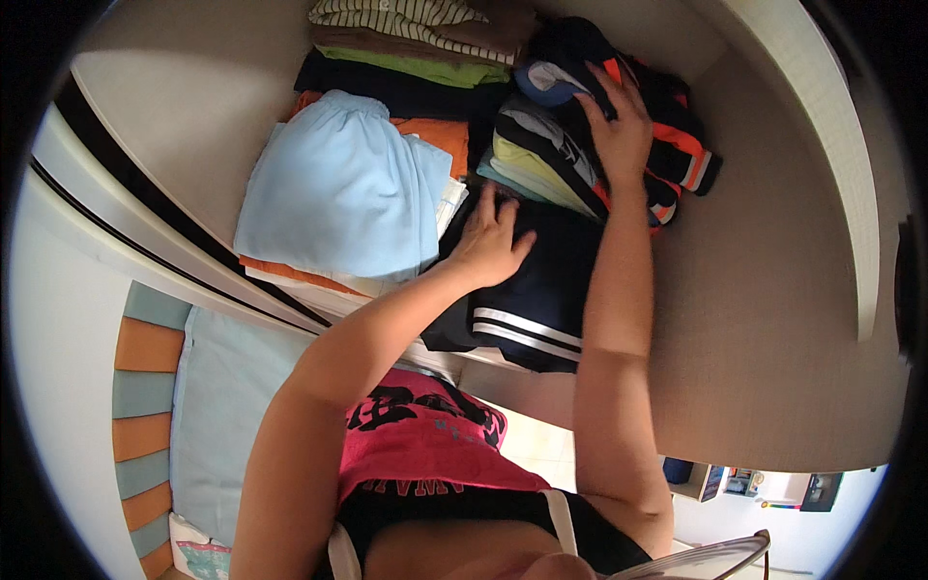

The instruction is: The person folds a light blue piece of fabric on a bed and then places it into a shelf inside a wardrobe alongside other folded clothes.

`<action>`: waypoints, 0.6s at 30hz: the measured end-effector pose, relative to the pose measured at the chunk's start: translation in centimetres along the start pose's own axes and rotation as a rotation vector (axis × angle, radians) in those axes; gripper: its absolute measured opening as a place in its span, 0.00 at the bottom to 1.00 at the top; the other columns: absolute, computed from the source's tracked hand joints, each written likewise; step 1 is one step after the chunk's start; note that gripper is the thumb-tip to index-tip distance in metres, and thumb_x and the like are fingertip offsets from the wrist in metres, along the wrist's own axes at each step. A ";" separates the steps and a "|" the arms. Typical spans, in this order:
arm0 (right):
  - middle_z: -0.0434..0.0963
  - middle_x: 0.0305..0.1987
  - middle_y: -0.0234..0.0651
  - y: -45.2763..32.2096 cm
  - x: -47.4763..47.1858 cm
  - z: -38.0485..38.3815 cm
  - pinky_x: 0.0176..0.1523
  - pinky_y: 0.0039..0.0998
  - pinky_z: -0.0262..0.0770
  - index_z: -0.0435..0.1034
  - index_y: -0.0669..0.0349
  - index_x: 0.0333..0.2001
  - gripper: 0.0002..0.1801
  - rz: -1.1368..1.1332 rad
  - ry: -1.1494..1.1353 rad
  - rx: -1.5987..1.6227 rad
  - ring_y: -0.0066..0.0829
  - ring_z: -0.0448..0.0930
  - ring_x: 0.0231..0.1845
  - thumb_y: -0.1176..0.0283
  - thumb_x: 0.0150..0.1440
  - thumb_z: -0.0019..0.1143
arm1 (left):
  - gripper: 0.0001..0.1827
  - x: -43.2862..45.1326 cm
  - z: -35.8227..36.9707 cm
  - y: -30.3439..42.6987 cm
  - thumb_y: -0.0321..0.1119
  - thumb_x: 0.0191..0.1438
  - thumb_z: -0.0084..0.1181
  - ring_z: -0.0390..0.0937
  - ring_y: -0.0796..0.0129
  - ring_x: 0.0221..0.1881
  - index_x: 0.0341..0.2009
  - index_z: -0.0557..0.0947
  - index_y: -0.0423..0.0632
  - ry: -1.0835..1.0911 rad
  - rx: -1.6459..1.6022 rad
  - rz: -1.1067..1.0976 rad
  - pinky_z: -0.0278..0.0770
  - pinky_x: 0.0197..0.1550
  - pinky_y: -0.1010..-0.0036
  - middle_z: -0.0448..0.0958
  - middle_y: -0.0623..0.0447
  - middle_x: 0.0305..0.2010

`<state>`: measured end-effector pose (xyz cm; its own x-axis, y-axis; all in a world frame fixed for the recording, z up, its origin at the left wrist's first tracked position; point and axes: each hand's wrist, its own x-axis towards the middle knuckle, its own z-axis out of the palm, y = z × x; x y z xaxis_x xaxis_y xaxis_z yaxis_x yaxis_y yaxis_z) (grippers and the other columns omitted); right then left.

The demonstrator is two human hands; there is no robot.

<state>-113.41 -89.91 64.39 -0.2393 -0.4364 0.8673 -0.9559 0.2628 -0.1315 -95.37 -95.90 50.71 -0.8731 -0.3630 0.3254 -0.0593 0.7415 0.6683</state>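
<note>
Stacks of folded clothes fill a wardrobe shelf. My left hand (493, 243), fingers spread, is over a dark garment with two white stripes (540, 275). Up at the right, my right hand (620, 123) rests with spread fingers on black and orange clothes (670, 145); whether it grips any cloth is unclear. A blue and grey folded item (547, 81) lies beside its fingertips. Below that are grey, yellow and teal folded garments (533, 163). Light blue shorts with a gathered waist (348, 192) lie left of my left hand, on orange and white clothes.
Behind the shorts stand folded striped (406, 22), green (428, 67) and dark clothes. The wardrobe's side panel (754, 290) rises at the right, and a door track (181, 196) runs along the left. A bed with a light blue cover (225, 406) is at the lower left.
</note>
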 end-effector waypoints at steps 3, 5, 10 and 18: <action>0.72 0.54 0.44 -0.2 -0.6 1.3 0.53 0.35 0.71 0.73 0.41 0.49 0.20 -0.092 0.146 -0.075 0.42 0.72 0.55 0.65 0.49 0.62 | 0.32 2.6 0.9 -1.0 0.36 0.55 0.48 0.52 0.40 0.65 0.60 0.54 0.36 0.214 -0.440 -0.268 0.52 0.64 0.61 0.50 0.29 0.64; 0.72 0.54 0.45 1.2 -1.0 0.9 0.54 0.35 0.70 0.74 0.42 0.48 0.20 -0.051 0.097 0.005 0.42 0.72 0.56 0.65 0.49 0.62 | 0.31 4.5 -0.7 0.1 0.30 0.53 0.46 0.60 0.50 0.61 0.61 0.56 0.36 0.189 -0.739 -0.572 0.54 0.63 0.67 0.62 0.35 0.59; 0.73 0.54 0.43 0.3 -0.7 1.3 0.58 0.31 0.67 0.74 0.51 0.48 0.20 0.034 0.058 0.161 0.35 0.71 0.58 0.72 0.48 0.63 | 0.29 6.1 -1.2 -4.1 0.20 0.51 0.42 0.66 0.70 0.47 0.60 0.62 0.42 0.112 -1.307 -0.480 0.58 0.56 0.80 0.70 0.53 0.45; 0.79 0.46 0.39 0.5 -1.0 0.2 0.52 0.24 0.69 0.74 0.61 0.46 0.15 0.196 -0.050 0.337 0.24 0.76 0.47 0.73 0.53 0.58 | 0.30 4.4 -1.8 -1.7 0.28 0.57 0.48 0.65 0.69 0.51 0.64 0.58 0.50 0.067 -1.179 -0.416 0.58 0.57 0.77 0.69 0.52 0.50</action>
<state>-113.67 -89.54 63.34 -0.4229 -0.4497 0.7867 -0.8917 0.0518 -0.4497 -98.26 -99.77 52.26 -0.8641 -0.5015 -0.0436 0.1747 -0.3800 0.9084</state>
